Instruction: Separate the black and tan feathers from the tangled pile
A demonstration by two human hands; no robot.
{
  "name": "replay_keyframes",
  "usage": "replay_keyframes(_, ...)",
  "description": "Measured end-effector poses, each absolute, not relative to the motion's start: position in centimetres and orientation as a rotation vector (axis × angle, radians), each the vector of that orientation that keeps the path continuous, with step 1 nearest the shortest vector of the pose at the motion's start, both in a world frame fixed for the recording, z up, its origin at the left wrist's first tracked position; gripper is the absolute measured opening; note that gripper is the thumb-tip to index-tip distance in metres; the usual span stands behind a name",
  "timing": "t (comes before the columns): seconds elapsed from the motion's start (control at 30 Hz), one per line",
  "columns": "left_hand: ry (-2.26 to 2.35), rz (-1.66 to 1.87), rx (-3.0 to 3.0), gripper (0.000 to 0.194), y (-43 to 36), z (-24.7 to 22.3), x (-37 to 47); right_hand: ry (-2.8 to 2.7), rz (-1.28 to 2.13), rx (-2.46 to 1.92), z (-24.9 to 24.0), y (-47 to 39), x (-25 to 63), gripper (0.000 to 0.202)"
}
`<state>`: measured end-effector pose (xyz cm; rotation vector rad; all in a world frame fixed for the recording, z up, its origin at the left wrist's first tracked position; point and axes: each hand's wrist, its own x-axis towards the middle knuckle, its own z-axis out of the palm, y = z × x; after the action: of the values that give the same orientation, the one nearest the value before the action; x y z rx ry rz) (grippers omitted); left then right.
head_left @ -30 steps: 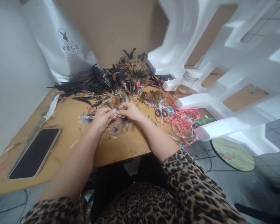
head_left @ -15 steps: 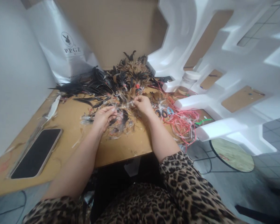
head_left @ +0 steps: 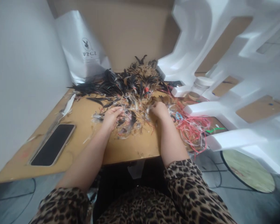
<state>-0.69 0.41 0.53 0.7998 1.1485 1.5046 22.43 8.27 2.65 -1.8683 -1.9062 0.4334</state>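
My left hand [head_left: 113, 116] is over the loose feather scraps [head_left: 128, 123] in the middle of the wooden table [head_left: 135, 146]. Its thumb and fingertips are pinched together, and what they hold, if anything, is too small to name. To the right, my right hand [head_left: 160, 109] reaches into brown feathers beside the scraps, its fingers bent down and partly hidden. Behind both hands lies a heap of black feathers [head_left: 112, 82], with a brown feather bunch [head_left: 147, 73] at its right.
A phone [head_left: 53, 144] lies at the left. A silver bag [head_left: 84, 49] stands behind the feathers. Red strings [head_left: 193, 126], a clear jar [head_left: 200, 85] and white foam pieces [head_left: 233, 137] are at the right. A round stool [head_left: 249, 171] is below.
The view has shifted, so the table appears farther right. My right hand has moved rightward, away from my left hand, and its fingertips now point down into the feathers.
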Motion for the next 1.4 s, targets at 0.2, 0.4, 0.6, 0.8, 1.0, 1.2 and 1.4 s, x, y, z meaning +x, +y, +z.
replay_keyframes(0.2,1.138,1.527,0.781,0.025,0.6,0.4,-0.8,-1.857,0.231,-1.892,3.2,7.9,22.3,0.029)
replay_keyframes(0.4,1.139,1.542,0.775,0.027,0.7,0.4,-0.9,-1.81,0.167,-1.622,3.1,7.8,21.6,0.026)
replay_keyframes(0.6,1.125,1.585,0.784,0.024,0.6,0.7,-1.0,-1.893,0.274,-1.348,2.2,7.3,19.7,0.025)
replay_keyframes(0.8,1.151,1.633,0.817,0.023,0.8,0.7,-1.4,-1.994,0.315,-1.258,1.4,6.4,17.5,0.022)
replay_keyframes(1.0,1.215,1.688,0.825,0.023,1.2,0.4,-2.3,-2.086,0.345,-1.24,0.8,6.1,16.5,0.02)
replay_keyframes(1.2,1.246,1.669,0.867,0.024,1.4,0.1,-2.4,-2.112,0.356,-1.26,0.9,5.7,16.3,0.021)
replay_keyframes(1.4,1.277,1.647,0.917,0.025,1.3,0.0,-2.1,-2.126,0.362,-1.262,0.9,5.6,16.1,0.02)
